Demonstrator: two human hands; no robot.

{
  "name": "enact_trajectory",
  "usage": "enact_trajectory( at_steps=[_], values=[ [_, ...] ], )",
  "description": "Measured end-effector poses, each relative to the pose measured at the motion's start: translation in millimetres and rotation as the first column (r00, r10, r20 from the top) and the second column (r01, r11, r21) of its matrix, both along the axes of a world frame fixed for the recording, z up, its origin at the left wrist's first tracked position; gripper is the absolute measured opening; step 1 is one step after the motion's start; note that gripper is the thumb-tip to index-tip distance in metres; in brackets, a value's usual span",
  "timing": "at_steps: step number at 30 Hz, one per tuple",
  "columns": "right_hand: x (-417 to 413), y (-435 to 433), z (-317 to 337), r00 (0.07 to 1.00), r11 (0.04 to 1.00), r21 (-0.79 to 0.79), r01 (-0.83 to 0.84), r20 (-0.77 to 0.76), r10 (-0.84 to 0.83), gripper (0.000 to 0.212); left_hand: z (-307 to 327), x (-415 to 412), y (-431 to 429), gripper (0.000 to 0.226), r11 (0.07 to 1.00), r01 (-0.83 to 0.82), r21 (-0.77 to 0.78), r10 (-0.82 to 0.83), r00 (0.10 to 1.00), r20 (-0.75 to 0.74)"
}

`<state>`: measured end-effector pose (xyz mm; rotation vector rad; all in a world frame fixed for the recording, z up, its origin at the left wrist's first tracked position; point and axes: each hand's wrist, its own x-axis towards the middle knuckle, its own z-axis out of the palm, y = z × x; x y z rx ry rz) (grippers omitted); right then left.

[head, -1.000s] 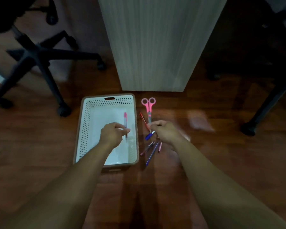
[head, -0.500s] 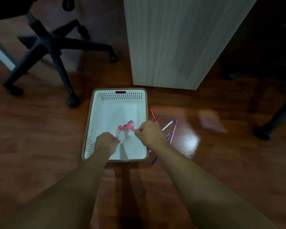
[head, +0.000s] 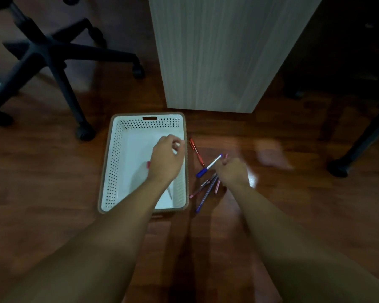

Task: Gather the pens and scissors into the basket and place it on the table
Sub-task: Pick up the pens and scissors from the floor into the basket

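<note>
White perforated plastic is forming the basket [head: 114,171], which is sitting on the wooden floor [head: 42,182] below centre, with the pale wood panel [head: 217,62] standing at 12 o'clock from it. The left hand [head: 165,159] is hovering over the basket's right half, fingers curled in loosely; whether it is holding anything I cannot tell. Under that arm the scissors [head: 170,194] are lying inside the basket, only a grey blade tip and a bit of pink showing. At 3 o'clock from the basket the pens are scattered on the floor: a red pen [head: 196,153] just beside the rim, and a small cluster [head: 206,189] lower down. The right hand [head: 233,172] is pinching the blue-capped pen [head: 208,166], its far end lifting off the floor. The pens are looking light, stiff and smooth, likely to roll, so pinching mid-barrel should be suiting them. The basket is looking light and rigid; the slot handle [head: 149,118] at its 12 o'clock end is offering a hold
</note>
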<state>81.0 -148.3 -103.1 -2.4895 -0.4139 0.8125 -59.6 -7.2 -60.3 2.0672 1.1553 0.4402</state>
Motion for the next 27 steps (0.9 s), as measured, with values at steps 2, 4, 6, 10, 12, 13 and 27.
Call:
enact_trajectory(
  at_steps=[2,4,6,10,12,13,27],
  values=[
    [4,-13,-10,1.0,0.996,-0.093,0.005,-0.01,-0.006,0.047,4,22,-15,0.018,0.992,0.12,0.033,-0.12,0.993,-0.007],
    [5,-23,-19,0.999,0.98,-0.195,-0.037,0.009,0.039,0.056,2,39,-31,0.015,0.97,0.244,0.026,-0.241,0.967,-0.077],
    [4,-30,-25,0.998,0.967,-0.244,-0.07,-0.02,0.067,0.054,-3,54,-45,0.015,0.94,0.337,-0.051,-0.34,0.912,-0.228],
    [6,-43,-37,0.984,0.964,-0.217,-0.156,-0.118,0.133,0.045,-23,66,-77,0.035,0.856,0.438,-0.274,-0.507,0.613,-0.605],
    [5,-48,-38,0.975,0.955,-0.207,-0.214,-0.112,0.194,0.04,-42,61,-88,0.04,0.857,0.41,-0.311,-0.506,0.561,-0.656],
    [4,-51,-39,0.971,0.95,-0.208,-0.231,-0.11,0.212,0.041,-51,58,-92,0.042,0.868,0.382,-0.317,-0.49,0.559,-0.669],
    [-4,-49,-49,0.989,0.981,-0.157,-0.11,-0.114,0.093,0.056,-75,47,-100,0.039,0.935,0.209,-0.287,-0.347,0.708,-0.616]
  ],
)
